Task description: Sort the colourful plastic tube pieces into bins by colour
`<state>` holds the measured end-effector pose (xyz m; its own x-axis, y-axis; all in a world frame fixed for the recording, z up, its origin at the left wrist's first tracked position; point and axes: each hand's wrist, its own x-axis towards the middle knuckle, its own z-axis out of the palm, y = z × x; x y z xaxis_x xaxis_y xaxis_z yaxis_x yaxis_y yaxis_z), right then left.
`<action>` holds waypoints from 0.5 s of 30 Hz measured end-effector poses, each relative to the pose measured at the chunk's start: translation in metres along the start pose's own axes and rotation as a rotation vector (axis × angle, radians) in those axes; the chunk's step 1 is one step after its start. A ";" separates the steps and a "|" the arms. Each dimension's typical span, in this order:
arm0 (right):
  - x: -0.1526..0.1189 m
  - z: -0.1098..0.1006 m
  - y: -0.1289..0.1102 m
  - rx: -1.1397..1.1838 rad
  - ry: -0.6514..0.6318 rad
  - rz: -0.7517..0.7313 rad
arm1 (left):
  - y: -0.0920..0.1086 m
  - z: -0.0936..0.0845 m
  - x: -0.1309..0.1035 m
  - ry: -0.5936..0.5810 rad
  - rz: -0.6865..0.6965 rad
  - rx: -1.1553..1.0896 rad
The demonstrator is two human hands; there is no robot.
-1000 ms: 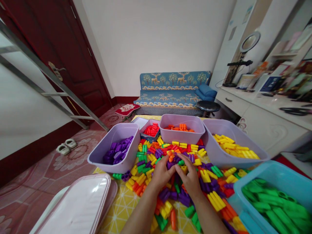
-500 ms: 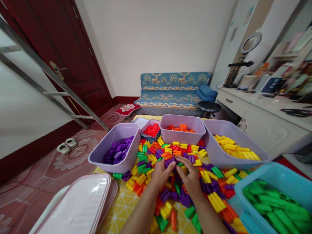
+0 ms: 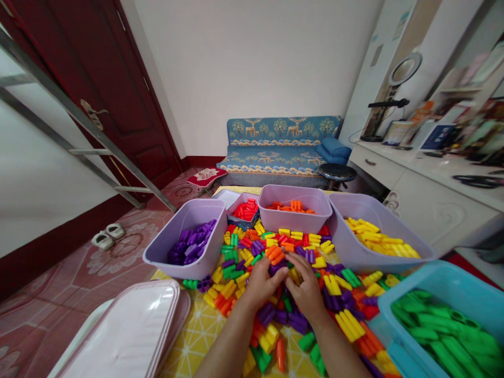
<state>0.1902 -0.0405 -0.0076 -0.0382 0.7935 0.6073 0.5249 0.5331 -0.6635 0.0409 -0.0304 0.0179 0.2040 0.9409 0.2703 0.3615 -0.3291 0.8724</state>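
Note:
Over a pile of coloured plastic tube blocks, my left hand (image 3: 261, 281) and my right hand (image 3: 304, 283) are close together with fingers curled inward. At their fingertips sits an orange tube block (image 3: 275, 255), raised at the front of both hands. My left fingers are bent against its near left side, and my right fingertips meet its right end. Part of a purple block (image 3: 275, 268) shows between the hands, partly hidden by my thumbs. Around them lie yellow blocks (image 3: 350, 325), green blocks (image 3: 307, 342) and more purple blocks (image 3: 298, 322).
Lilac bins hold purple (image 3: 145, 255), orange (image 3: 296, 223) and yellow pieces (image 3: 342, 247). A small box has red pieces (image 3: 246, 210). At right stands a turquoise bin (image 3: 388, 310) of green pieces. White lids (image 3: 122, 331) rest at left on the yellow tablecloth (image 3: 189, 344).
The orange block has shifted slightly right and toward me between my fingertips. My hands have closed in around it; the bins have not moved.

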 end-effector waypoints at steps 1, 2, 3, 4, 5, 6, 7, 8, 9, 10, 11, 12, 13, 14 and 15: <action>0.000 0.000 -0.001 -0.003 0.000 0.000 | 0.000 0.000 0.000 0.000 0.006 -0.010; 0.001 0.000 -0.002 -0.005 0.000 0.002 | 0.001 0.000 0.000 -0.001 0.014 -0.019; 0.001 -0.001 -0.004 -0.009 0.000 0.003 | 0.001 -0.001 -0.001 -0.004 0.020 -0.022; 0.001 -0.001 -0.005 -0.012 0.001 0.002 | 0.001 -0.001 -0.001 -0.006 0.024 -0.022; 0.002 -0.001 -0.007 -0.016 0.003 -0.001 | 0.001 -0.001 -0.001 -0.004 0.023 -0.020; 0.002 -0.002 -0.008 -0.018 0.003 -0.006 | 0.001 -0.001 -0.001 -0.001 0.019 -0.019; 0.002 -0.002 -0.010 -0.021 0.006 -0.009 | 0.001 -0.002 -0.001 0.007 0.014 -0.023; 0.001 -0.002 -0.011 -0.023 0.008 -0.009 | 0.001 -0.002 -0.001 0.019 0.009 -0.036; 0.001 -0.002 -0.012 -0.022 0.010 -0.003 | 0.002 -0.002 -0.001 0.033 0.012 -0.057; 0.000 -0.002 -0.012 -0.019 0.013 0.009 | 0.003 -0.002 0.000 0.044 0.021 -0.082; -0.001 -0.002 -0.013 -0.011 0.019 0.029 | 0.003 -0.003 0.000 0.050 0.038 -0.104; -0.001 -0.002 -0.013 -0.002 0.025 0.056 | 0.004 -0.003 0.001 0.048 0.059 -0.120; -0.001 -0.002 -0.013 0.006 0.031 0.090 | 0.005 -0.003 0.001 0.038 0.081 -0.127; 0.000 -0.003 -0.013 0.009 0.032 0.128 | 0.006 -0.003 0.001 0.023 0.100 -0.129; 0.001 -0.003 -0.014 0.005 0.024 0.161 | 0.006 -0.004 0.001 0.006 0.115 -0.126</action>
<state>0.1858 -0.0481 0.0037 0.0660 0.8616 0.5032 0.5187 0.4012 -0.7550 0.0402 -0.0311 0.0250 0.2315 0.8982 0.3737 0.2195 -0.4224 0.8794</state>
